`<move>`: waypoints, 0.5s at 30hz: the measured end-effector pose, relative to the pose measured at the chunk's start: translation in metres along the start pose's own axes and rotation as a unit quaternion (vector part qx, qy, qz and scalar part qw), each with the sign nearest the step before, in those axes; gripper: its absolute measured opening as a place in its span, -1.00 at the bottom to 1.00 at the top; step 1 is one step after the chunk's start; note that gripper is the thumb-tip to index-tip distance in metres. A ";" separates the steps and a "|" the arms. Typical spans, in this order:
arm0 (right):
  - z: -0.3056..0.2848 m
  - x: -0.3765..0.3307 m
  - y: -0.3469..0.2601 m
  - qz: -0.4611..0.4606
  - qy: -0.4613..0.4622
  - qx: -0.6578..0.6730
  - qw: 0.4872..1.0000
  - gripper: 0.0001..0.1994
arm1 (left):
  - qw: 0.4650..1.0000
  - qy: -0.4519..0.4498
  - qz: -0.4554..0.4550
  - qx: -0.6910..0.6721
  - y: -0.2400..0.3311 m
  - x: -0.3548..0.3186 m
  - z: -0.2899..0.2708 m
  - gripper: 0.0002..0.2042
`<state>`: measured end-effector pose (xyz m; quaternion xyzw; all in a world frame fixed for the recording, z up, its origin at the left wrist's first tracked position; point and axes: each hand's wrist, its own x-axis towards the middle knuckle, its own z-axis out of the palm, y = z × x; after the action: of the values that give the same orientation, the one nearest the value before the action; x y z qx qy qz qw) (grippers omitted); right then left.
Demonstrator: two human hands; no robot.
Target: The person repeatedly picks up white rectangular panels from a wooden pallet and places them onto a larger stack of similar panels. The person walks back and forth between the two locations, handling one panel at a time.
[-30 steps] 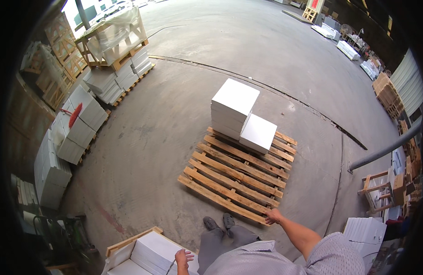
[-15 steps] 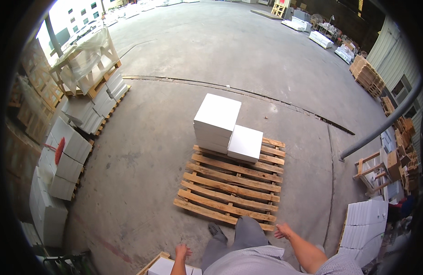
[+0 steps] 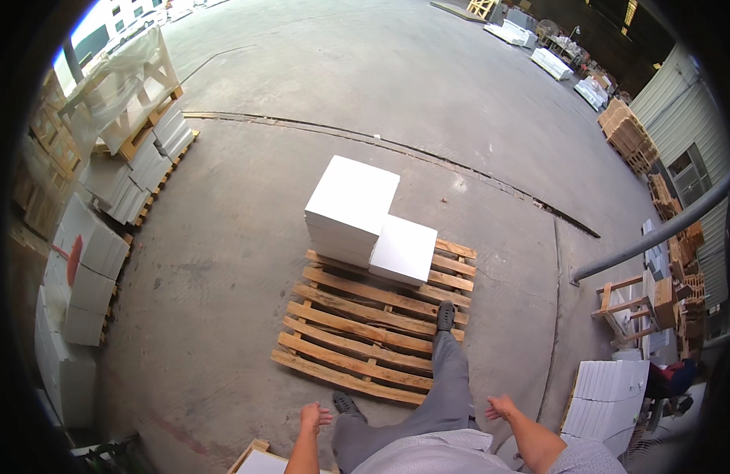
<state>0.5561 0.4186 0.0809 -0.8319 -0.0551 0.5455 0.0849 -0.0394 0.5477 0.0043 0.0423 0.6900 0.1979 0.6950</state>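
Head view, sole view. Pallet (image 3: 345, 377), wooden, slatted, one: flat on the concrete floor (image 3: 207, 332), ahead of the body. On its far part, tall stack (image 3: 351, 201) of white slabs, one; just beside it to the right, lower stack (image 3: 404, 247) of white slabs, one; both with smooth, bare tops. Left hand (image 3: 315, 416), one: out beside the left thigh, fingers loosely spread, holding nothing; nearby at the lower edge, wooden crate (image 3: 245, 455) with white contents. Right hand (image 3: 501, 408), one: out past the right thigh, fingers likewise parted, holding nothing, apart from pallet and both stacks. Right shoe (image 3: 446, 314), grey: over the pallet slats, near the lower stack; full contact, cannot tell. Left shoe (image 3: 347, 405), grey: on the floor, just beside the pallet's near edge. Hazards, by judgement: possible wedging of the right shoe, cause, open gaps between slats; possible rocking or cracking of a slat, cause, body weight on one foot; possible stumble at the near edge, cause, left toe low beside raised boards; possible shifting of the lower stack, cause, toe close by and no strapping visible; possible overbalancing, cause, long stride without handhold; possible chipped slab corners, cause, a fall against them.
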 end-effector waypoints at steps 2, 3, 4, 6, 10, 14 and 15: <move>-0.023 0.038 -0.047 -0.012 0.000 -0.041 0.999 -0.51 | 1.000 0.012 -0.004 -0.022 0.003 0.020 0.037 -0.66; -0.034 0.061 -0.073 -0.016 -0.002 -0.057 0.998 -0.52 | 1.000 0.012 -0.005 -0.026 0.007 0.027 0.060 -0.65; -0.047 0.082 -0.098 -0.017 -0.004 -0.072 0.997 -0.53 | 1.000 0.013 -0.009 -0.028 0.012 0.033 0.086 -0.65; -0.057 0.120 -0.174 -0.026 0.019 -0.105 0.994 -0.57 | 0.999 0.018 -0.037 -0.033 0.014 0.053 0.140 -0.65; -0.074 0.254 -0.311 -0.133 0.020 -0.220 0.966 -0.58 | 0.993 0.011 -0.116 -0.008 0.028 0.110 0.262 -0.64; -0.008 0.348 -0.485 -0.283 0.028 -0.319 0.904 -0.49 | 0.993 -0.023 -0.119 0.011 0.038 0.221 0.371 -0.58; -0.004 0.380 -0.507 -0.322 0.052 -0.322 0.889 -0.47 | 0.992 -0.025 -0.117 0.025 0.058 0.244 0.407 -0.55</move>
<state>0.7119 0.9849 -0.1563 -0.7776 -0.4882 0.3961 -0.0142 0.3373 0.7699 -0.1886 -0.0169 0.6776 0.0969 0.7288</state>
